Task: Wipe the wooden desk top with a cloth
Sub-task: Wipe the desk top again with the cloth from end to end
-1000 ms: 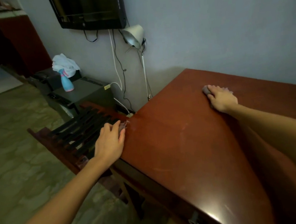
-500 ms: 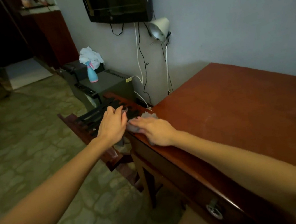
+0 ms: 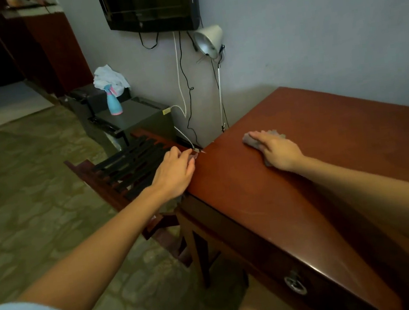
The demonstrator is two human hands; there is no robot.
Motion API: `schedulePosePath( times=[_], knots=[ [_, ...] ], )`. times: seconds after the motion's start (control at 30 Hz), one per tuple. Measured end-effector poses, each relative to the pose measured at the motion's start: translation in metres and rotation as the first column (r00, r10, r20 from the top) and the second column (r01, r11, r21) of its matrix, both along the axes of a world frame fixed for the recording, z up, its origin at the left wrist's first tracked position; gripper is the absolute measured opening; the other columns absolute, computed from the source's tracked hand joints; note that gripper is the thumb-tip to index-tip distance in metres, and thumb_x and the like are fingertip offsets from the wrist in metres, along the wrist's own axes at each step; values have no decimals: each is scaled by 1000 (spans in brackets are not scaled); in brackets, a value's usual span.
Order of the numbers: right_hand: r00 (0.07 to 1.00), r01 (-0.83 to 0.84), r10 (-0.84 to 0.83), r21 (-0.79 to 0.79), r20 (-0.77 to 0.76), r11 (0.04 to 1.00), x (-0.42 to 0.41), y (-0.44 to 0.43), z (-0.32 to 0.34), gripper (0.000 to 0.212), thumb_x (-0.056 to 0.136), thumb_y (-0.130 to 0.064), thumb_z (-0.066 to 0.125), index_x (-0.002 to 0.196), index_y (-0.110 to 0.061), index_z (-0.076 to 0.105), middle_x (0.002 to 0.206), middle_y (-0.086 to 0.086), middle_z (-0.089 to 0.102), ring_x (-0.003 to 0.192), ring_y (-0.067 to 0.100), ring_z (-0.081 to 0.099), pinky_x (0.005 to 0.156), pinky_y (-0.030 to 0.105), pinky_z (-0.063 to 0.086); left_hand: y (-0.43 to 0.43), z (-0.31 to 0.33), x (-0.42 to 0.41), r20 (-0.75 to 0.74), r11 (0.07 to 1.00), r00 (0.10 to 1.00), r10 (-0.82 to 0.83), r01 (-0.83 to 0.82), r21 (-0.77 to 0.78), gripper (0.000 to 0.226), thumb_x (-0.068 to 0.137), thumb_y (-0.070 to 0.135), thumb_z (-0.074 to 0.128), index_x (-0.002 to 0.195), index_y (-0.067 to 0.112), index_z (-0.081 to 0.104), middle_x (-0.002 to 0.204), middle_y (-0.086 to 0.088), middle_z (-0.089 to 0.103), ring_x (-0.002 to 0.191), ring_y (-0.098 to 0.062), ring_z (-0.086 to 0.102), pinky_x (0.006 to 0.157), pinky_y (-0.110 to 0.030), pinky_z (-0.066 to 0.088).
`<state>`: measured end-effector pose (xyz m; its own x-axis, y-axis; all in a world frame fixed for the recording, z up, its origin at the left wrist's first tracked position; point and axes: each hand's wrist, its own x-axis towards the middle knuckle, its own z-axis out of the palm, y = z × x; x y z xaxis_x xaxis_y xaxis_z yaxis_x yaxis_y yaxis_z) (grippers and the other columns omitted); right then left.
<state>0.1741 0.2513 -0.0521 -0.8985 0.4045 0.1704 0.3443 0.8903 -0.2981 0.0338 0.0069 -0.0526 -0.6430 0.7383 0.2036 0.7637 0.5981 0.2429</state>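
- The right hand (image 3: pixel 280 152) is pressing flat, fingers straight, on the grey cloth (image 3: pixel 249 140), which is lying on the desk top (image 3: pixel 326 138) near its far left corner.
- The left hand (image 3: pixel 173 175) is curling against the left edge; I cannot tell whether it is holding anything.
- Showing: two hands, one cloth, one spray bottle (image 3: pixel 113 101), one lamp (image 3: pixel 209 41).
- Half a second ago the cloth was beside the left hand; now it is lying well apart.
- The desk top is shining reddish brown, with faint pale scratches.

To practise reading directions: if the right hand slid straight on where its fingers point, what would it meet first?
Off the desk, the right hand probably meets the lamp pole; depth unclear.
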Motion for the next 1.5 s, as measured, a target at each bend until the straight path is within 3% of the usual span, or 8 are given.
schedulePosePath(
  times=[0.5,0.6,0.7,0.87,1.0,1.13,1.3,1.5],
  knots=[
    [682,-730,723,-58,-112,681,98,-148,-2,59,89,9,46,141,-20,44,144,-2,48,133,9,42,106,27,38,27,2,19,-44,999,999,-17,16,-39,52,102,38,31,150,17,28,152,-11,22,144,-27,13,116,-49,-4],
    [802,-568,461,-248,-379,784,92,-95,31,42,100,0,38,136,-19,48,119,10,66,99,25,68,88,30,53,41,-1,31,-12,995,995,-102,102,-14,53,102,33,34,151,13,26,155,-11,20,145,-27,14,118,-40,3],
    [949,-130,118,-23,-292,991,86,8,47,49,95,0,41,136,-25,49,129,8,61,114,25,61,96,23,43,54,-8,38,7,980,981,-193,193,-48,52,104,31,30,152,13,22,159,-8,16,147,-22,9,119,-34,3],
    [895,441,-438,22,-84,897,118,139,22,69,80,6,51,143,-20,41,146,9,42,127,34,46,98,41,44,63,-15,37,36,966,968,-248,250,-64,49,105,26,24,153,16,17,160,-4,12,148,-16,7,117,-26,1],
    [848,530,-530,27,-26,847,100,157,2,44,96,-18,40,140,-23,43,151,6,37,133,35,38,111,42,31,64,-18,34,9,970,970,-243,243,-23,49,105,25,25,153,19,17,160,-1,13,147,-14,8,116,-22,0],
    [923,383,-385,45,25,923,47,127,0,45,103,-41,28,146,-30,34,157,-6,25,142,25,26,114,34,21,63,-21,33,13,972,972,-233,233,0,49,104,26,26,152,22,18,160,1,13,147,-11,8,116,-22,1],
    [999,-50,49,19,19,999,43,36,-7,45,103,-29,33,148,-29,30,156,-8,26,142,14,29,114,35,30,62,-21,33,31,969,969,-247,247,-4,49,104,25,27,152,22,20,159,1,14,147,-12,9,117,-23,2],
    [836,-547,548,35,-34,836,121,-96,-15,50,97,-18,39,146,-19,37,154,-2,32,138,13,35,113,25,27,64,-13,37,36,972,973,-227,229,-50,49,103,21,30,151,17,23,159,-3,18,147,-16,13,118,-27,6]
  ],
)
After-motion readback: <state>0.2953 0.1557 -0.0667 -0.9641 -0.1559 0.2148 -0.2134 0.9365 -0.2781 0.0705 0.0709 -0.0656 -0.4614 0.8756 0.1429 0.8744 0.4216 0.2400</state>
